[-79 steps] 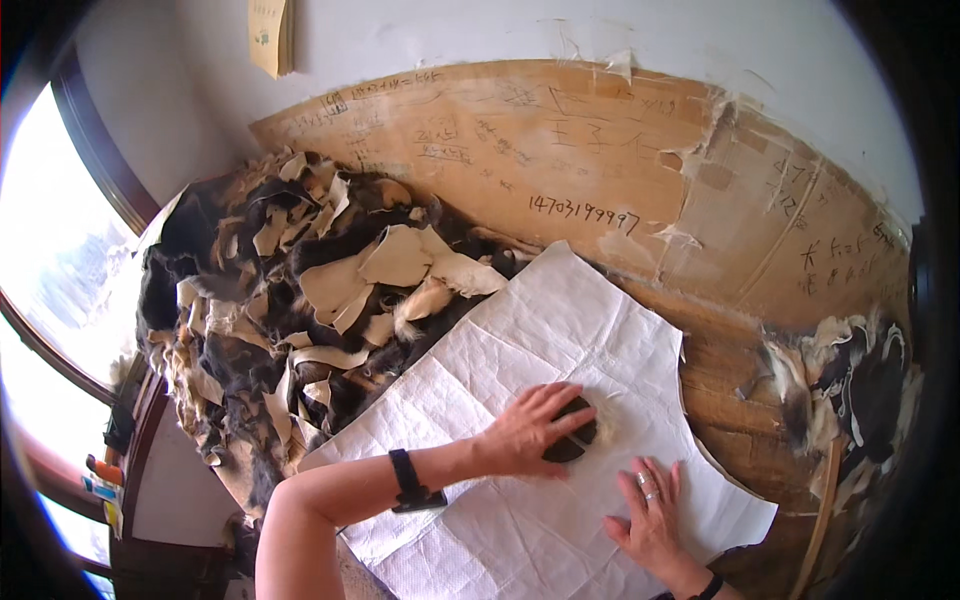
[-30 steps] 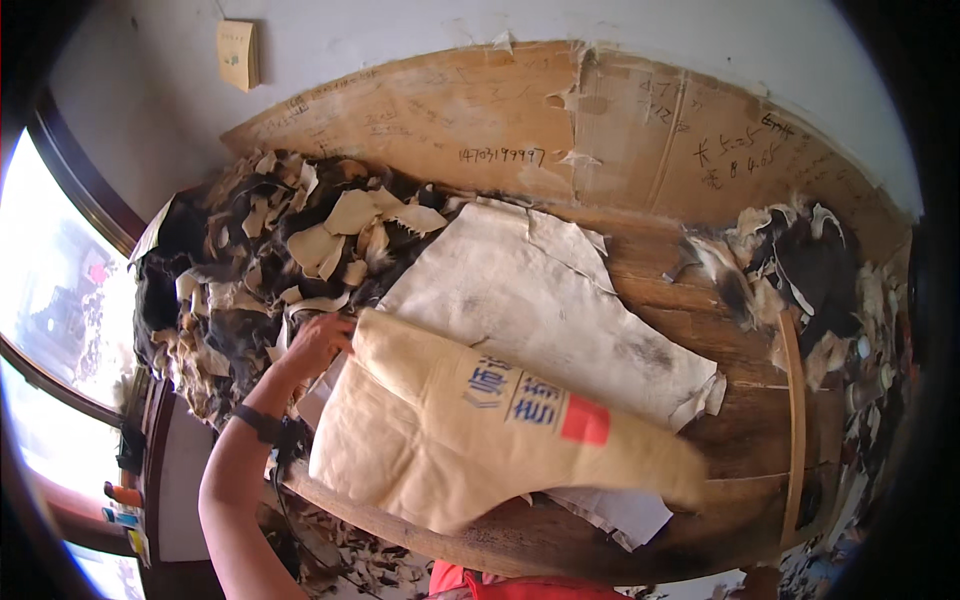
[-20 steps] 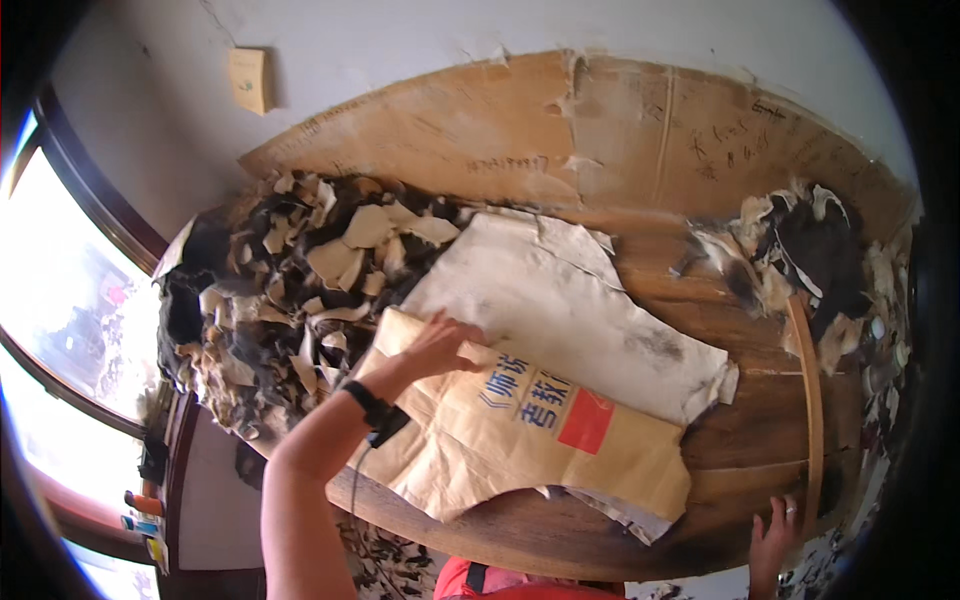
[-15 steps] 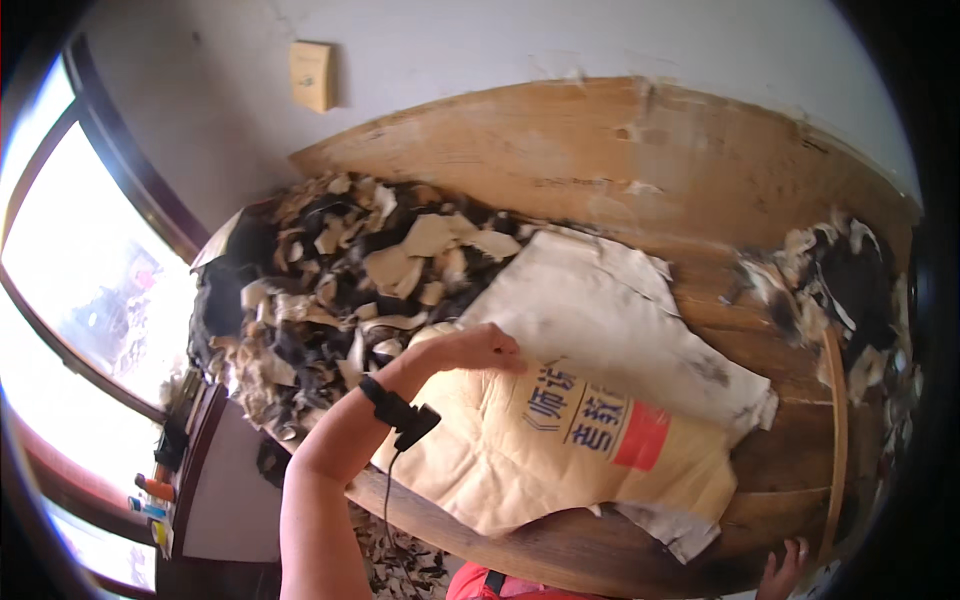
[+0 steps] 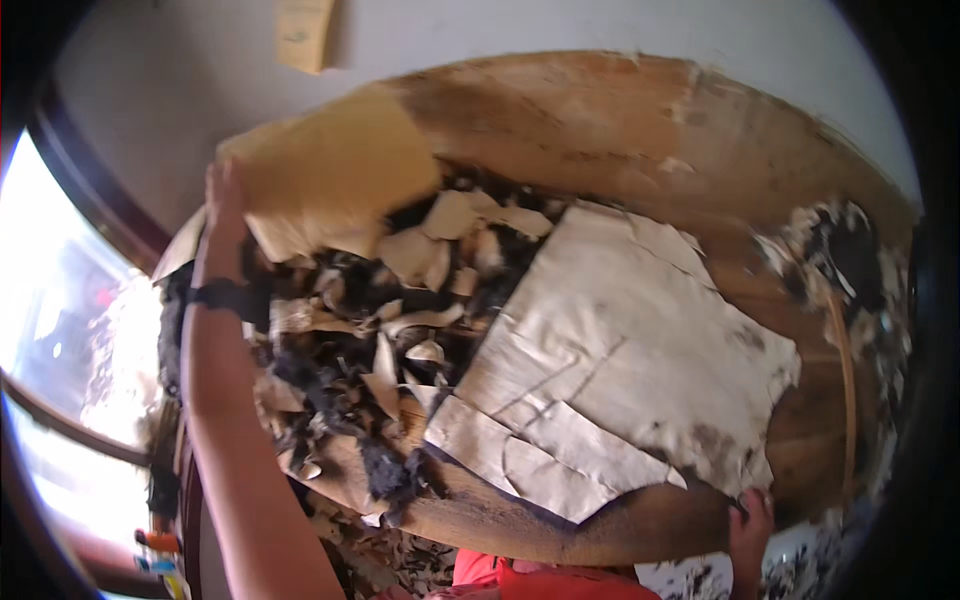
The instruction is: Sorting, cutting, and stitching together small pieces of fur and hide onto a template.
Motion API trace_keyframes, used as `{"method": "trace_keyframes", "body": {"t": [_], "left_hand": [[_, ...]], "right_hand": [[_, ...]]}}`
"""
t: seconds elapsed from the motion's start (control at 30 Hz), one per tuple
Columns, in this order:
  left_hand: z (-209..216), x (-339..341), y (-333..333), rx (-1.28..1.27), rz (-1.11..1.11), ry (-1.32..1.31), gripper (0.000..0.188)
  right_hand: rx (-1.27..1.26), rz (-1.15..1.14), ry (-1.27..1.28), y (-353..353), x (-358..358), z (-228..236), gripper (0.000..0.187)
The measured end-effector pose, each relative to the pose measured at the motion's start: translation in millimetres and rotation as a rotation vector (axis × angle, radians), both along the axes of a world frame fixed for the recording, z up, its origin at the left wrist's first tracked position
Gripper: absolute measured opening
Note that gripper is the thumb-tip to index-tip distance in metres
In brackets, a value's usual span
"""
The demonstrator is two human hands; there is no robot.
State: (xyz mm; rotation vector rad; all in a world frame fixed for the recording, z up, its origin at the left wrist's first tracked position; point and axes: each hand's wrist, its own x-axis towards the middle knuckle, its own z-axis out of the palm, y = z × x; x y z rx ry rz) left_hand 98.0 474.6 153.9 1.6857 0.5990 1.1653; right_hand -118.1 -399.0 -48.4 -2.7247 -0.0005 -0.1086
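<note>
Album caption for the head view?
Left hand holding tan paper sheet over mottled fur scraps; right hand beside flat cream hide.

Daylight glaring white through window (image 5: 70,285) at left, washing out detail; motion smearing left hand (image 5: 226,192) and yellow sheet (image 5: 335,165); fisheye bending tabletop (image 5: 640,522) edge, corners sinking into black.

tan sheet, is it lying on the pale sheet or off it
Off. The left hand holds the tan sheet at its left edge, over the scrap pile; the pale sheet lies uncovered.

No txt legible; marks on wall pad (image 5: 304,36) blurry.
</note>
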Motion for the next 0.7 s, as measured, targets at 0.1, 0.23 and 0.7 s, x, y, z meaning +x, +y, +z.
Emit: {"method": "trace_keyframes", "body": {"t": [0.1,0.23,0.7], "left_hand": [[32.3,-21.1,133.5,0.884,0.719,0.797,0.059],[-124.4,-28.9,-113.0,1.127,-0.531,0.857,0.017],[-191.2,-147.9,-283.2,0.301,-0.652,0.823,0.021]], "right_hand": [[0.091,0.139,0.106,63.5,23.6,3.2,0.070],[-0.297,0.131,0.116,63.7,19.9,22.2,0.076],[-0.332,0.254,-0.307,28.3,70.2,-17.0,0.046]]}}
